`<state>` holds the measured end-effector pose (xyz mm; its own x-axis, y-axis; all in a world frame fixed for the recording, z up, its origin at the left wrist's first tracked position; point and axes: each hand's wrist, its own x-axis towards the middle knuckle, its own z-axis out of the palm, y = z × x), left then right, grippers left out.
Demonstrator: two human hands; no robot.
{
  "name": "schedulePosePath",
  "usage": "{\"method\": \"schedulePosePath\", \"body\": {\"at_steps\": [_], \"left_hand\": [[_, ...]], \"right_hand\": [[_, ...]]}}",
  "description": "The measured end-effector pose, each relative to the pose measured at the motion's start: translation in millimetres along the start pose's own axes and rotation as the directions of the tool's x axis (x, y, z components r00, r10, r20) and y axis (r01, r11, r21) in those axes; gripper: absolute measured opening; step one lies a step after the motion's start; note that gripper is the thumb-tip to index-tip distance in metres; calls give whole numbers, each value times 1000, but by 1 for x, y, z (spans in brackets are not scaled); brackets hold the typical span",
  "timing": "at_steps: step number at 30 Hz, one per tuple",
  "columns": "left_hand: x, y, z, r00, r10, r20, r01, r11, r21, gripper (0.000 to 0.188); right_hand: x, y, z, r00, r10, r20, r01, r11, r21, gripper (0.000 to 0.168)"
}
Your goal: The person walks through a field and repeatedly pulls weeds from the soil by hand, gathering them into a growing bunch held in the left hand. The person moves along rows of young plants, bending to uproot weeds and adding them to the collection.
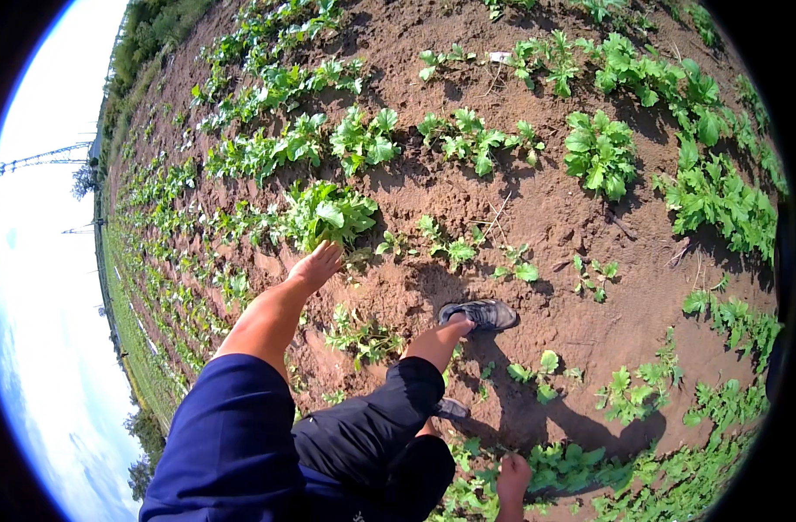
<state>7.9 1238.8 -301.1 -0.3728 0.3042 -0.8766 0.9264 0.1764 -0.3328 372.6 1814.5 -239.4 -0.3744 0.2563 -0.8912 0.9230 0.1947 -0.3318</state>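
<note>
My left hand [317, 265] is at the base of a large, bright bunch of leafy greens [329, 212], with its fingers around the lower stems; the thumb side is hidden by leaves. The bunch looks fuller than the plants about it. At the lower edge, my right hand [513, 475] hangs with curled fingers above low green plants [570, 464], and nothing shows in it. Between the hands are my legs in dark shorts and a grey shoe [486, 315] on the brown soil.
Rows of lobed-leaf plants [600, 153] grow across the field. Small seedlings [460, 251] stand just past the shoe, and a second shoe [451, 409] is near my other leg. Dry twigs [497, 218] and a pale scrap [499, 57] lie on the soil. Trees and sky lie left.
</note>
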Motion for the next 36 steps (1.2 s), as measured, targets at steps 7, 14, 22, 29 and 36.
{"method": "schedulePosePath", "body": {"at_steps": [7,14,22,29,36], "left_hand": [[-51,84,-51,983,83,162,-19,932,-361,48],[-137,95,-107,968,90,233,124,635,-762,37],[-157,62,-152,948,-3,319,299,356,-885,28],[-158,42,-218,975,-30,218,216,314,-924,28],[-221,80,-269,935,-224,274,246,-148,-958,35]], "right_hand": [[-17,-5,-36,990,34,-134,-27,998,53,27],[-46,47,-50,976,196,-97,-202,977,-60,24],[-137,-15,-99,964,-256,-78,182,841,-509,54],[-136,-59,-157,992,-125,-1,85,681,-728,50],[-154,-163,-175,928,-324,185,373,771,-516,52]]}}
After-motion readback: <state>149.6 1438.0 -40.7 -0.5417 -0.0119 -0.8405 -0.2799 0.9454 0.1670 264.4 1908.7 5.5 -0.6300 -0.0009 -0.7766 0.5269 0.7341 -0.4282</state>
